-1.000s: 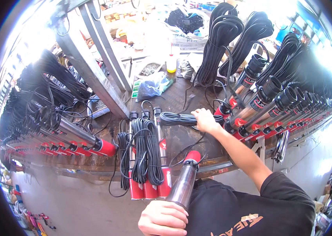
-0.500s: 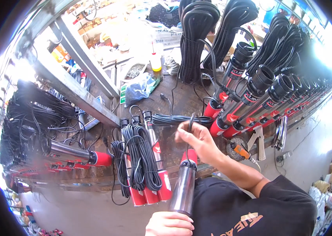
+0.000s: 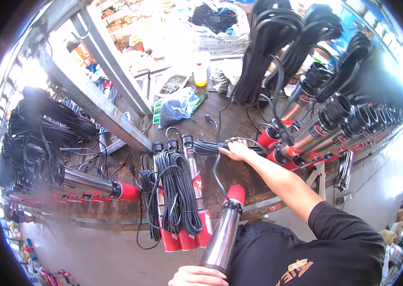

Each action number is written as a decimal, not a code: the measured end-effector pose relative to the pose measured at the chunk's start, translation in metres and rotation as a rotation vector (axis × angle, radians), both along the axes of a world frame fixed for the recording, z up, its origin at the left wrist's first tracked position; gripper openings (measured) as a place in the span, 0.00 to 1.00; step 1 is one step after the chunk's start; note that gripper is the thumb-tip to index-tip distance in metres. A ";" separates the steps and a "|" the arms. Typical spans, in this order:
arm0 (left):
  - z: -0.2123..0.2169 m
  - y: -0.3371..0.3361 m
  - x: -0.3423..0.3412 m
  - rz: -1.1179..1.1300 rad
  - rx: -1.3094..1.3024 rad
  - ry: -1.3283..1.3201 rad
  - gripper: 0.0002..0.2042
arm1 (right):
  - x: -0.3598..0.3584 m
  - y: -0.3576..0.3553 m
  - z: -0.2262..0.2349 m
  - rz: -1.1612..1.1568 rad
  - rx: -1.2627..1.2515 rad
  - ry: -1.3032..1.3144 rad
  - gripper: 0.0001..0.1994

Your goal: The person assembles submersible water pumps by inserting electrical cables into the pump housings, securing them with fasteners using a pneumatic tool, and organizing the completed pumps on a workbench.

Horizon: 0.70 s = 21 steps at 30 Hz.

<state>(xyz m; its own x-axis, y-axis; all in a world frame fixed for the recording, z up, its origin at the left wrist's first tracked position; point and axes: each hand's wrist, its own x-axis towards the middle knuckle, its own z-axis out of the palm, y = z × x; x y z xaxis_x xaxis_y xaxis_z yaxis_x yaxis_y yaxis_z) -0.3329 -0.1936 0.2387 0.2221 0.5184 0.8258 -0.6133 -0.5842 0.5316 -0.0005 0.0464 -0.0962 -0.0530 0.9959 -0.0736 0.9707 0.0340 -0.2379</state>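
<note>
My right hand (image 3: 236,150) reaches across the dark workbench (image 3: 232,121) and rests on a bundle of black cable (image 3: 209,146), fingers closed around its loops. My left hand (image 3: 198,276) at the bottom edge grips the lower end of a steel cylindrical pump (image 3: 223,232) with a red cap (image 3: 235,194) pointing at the bench. A thin black lead (image 3: 217,174) runs from the red cap up to the cable bundle. Left of it lie three similar pumps (image 3: 188,200) side by side, wrapped in coiled black cable.
A row of upright steel pumps with red bands (image 3: 316,133) lines the bench's right side, cable coils (image 3: 268,47) hanging over them. A blue plastic bag (image 3: 177,107), a yellow bottle (image 3: 201,71) and a grey metal frame (image 3: 101,102) sit at the back. Another pump (image 3: 92,183) lies at left.
My right hand pulled back toward me with the cable, then reached forward again onto the bundle on the bench. The view shifted a little; my left hand kept its grip on the pump.
</note>
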 end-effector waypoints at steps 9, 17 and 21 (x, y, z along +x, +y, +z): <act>-0.008 0.006 -0.002 0.054 -0.059 -0.010 0.07 | -0.009 -0.007 -0.005 0.221 0.031 -0.152 0.25; -0.016 0.018 -0.013 0.011 -0.061 -0.050 0.10 | -0.016 0.004 0.002 0.126 0.095 -0.205 0.19; -0.012 0.016 -0.010 0.013 -0.136 0.001 0.09 | -0.017 -0.007 0.018 0.140 0.171 -0.219 0.21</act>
